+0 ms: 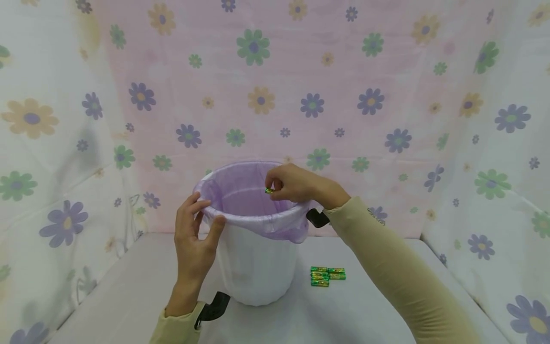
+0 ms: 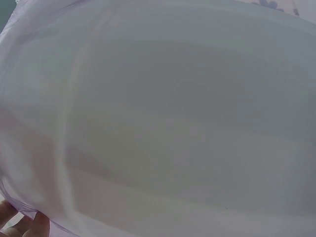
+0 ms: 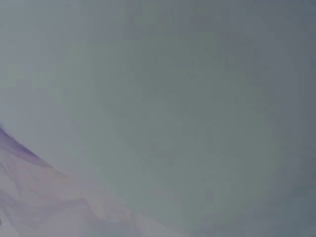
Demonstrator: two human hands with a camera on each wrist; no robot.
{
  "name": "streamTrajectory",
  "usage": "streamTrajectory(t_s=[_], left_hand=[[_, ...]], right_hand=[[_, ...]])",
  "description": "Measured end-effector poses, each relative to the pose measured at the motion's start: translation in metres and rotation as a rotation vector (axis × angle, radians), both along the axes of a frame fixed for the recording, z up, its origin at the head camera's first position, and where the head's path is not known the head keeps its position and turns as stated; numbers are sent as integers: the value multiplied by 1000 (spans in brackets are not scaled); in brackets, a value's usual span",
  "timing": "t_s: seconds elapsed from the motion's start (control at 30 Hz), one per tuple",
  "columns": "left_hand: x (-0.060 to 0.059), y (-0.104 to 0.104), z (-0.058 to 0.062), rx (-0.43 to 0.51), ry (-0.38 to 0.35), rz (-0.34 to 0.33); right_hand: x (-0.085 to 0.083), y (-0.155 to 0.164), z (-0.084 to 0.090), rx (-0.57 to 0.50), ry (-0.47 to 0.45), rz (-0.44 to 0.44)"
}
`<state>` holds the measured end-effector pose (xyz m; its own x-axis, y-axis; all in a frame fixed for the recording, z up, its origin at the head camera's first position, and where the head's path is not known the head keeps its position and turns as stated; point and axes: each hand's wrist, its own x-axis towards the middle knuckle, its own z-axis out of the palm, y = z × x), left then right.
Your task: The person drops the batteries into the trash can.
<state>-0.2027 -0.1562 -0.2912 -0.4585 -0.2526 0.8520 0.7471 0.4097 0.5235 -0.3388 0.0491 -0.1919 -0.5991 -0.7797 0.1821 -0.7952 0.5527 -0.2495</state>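
Right hand [image 1: 292, 184] pinching battery [image 1: 269, 190] over bin [image 1: 253, 258]; release centred above liner [image 1: 240, 196], left hand [image 1: 195, 239] gripping rim.

A staged recording booth: flowered cloth backdrop [image 1: 275, 95] enclosing a white table [image 1: 129, 296].

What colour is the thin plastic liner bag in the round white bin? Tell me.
Pale purple liner bag, clearest in the head view.

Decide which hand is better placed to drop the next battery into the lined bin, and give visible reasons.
Probably the right hand: it pinches a green battery over the bin, and the spare batteries lie on its side. The left hand grips the bag-covered rim.
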Motion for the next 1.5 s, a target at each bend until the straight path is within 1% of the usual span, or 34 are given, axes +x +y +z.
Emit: streamTrajectory(t_s=[0.17, 0.47, 0.77, 0.97, 1.1, 1.2, 1.33, 1.5], left_hand=[[1, 0, 0, 0, -8, 3], [1, -1, 0, 2, -20, 4], [-3, -4, -4, 14, -1, -16], [-1, -2, 0, 13, -4, -16], [1, -1, 2, 7, -12, -8], [1, -1, 2, 10, -15, -7], [0, 0, 1, 11, -21, -3], [0, -2, 2, 3, -14, 7]], right_hand=[[-2, -6, -3, 23, -3, -10], [-4, -9, -6, 23, -20, -25], [-3, -9, -6, 27, -24, -41], [-4, -7, -3, 24, 1, -32], [-3, -1, 0, -13, 12, -30], [0, 7, 2, -77, 15, -28], [5, 22, 4, -158, 36, -29], [14, 42, 4, -207, 80, -32]])
